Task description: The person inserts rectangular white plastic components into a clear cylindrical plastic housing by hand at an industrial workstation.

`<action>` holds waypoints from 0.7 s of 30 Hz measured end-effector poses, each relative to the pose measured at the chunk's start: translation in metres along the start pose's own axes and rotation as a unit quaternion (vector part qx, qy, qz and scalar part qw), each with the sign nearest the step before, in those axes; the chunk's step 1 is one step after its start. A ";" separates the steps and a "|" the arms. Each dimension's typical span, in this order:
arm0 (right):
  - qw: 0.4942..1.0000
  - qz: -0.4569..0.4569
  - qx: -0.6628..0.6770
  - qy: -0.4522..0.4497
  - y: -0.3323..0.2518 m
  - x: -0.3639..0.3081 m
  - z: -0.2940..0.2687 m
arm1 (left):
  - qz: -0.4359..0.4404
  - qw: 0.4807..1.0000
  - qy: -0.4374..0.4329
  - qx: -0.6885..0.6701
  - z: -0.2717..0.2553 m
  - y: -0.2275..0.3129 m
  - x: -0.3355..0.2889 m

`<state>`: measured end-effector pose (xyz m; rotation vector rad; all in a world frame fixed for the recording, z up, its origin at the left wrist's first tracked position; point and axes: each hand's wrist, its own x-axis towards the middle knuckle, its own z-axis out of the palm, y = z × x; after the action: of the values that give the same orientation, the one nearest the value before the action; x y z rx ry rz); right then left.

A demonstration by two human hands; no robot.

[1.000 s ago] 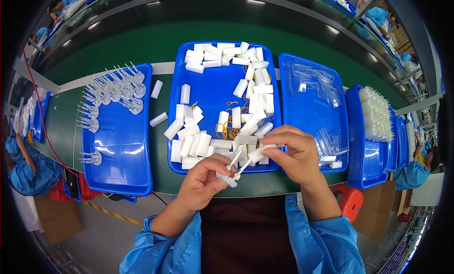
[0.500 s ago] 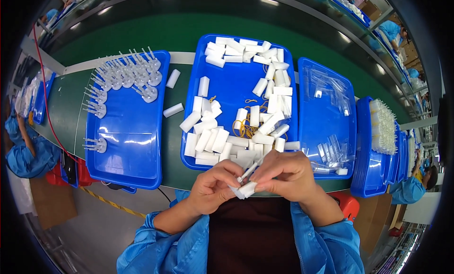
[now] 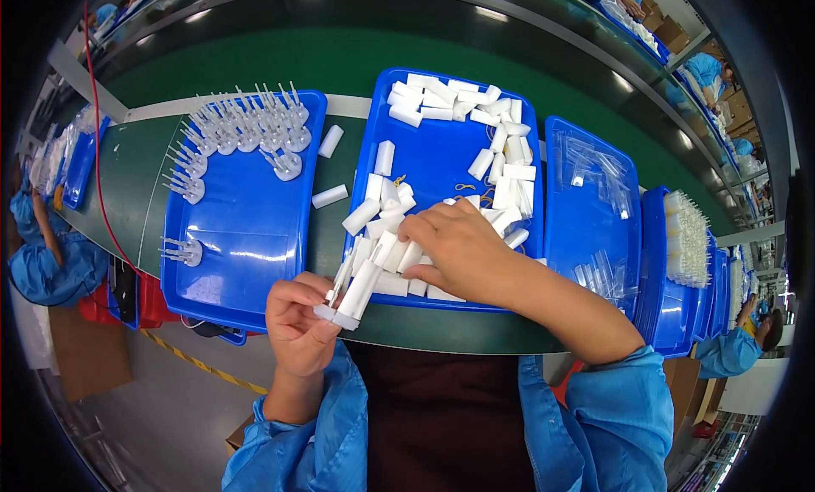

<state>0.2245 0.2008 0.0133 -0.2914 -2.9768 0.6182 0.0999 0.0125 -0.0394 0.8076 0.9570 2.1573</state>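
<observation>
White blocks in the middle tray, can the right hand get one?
Probably yes: the right hand is over the middle blue tray, its fingers right at the white blocks, and nothing seems in between.

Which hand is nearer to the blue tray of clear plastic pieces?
Right. The right hand is over the white blocks, left of that blue tray; the left hand is farther left, holding a pronged piece.
</observation>
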 end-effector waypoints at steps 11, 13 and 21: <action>0.972 0.089 0.197 0.089 0.015 -0.011 -0.020 | 0.006 0.983 -0.142 0.120 0.012 -0.005 0.004; 0.901 0.166 0.390 0.095 0.017 -0.018 -0.027 | 0.032 0.961 -0.208 0.181 0.021 -0.005 0.010; 0.710 0.222 0.665 0.069 0.021 -0.037 -0.035 | 0.086 0.938 -0.268 0.201 0.036 -0.016 0.013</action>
<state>0.2686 0.2258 0.0351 -0.7859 -1.5584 2.3246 0.1233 0.0448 -0.0288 1.6314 1.0663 1.7341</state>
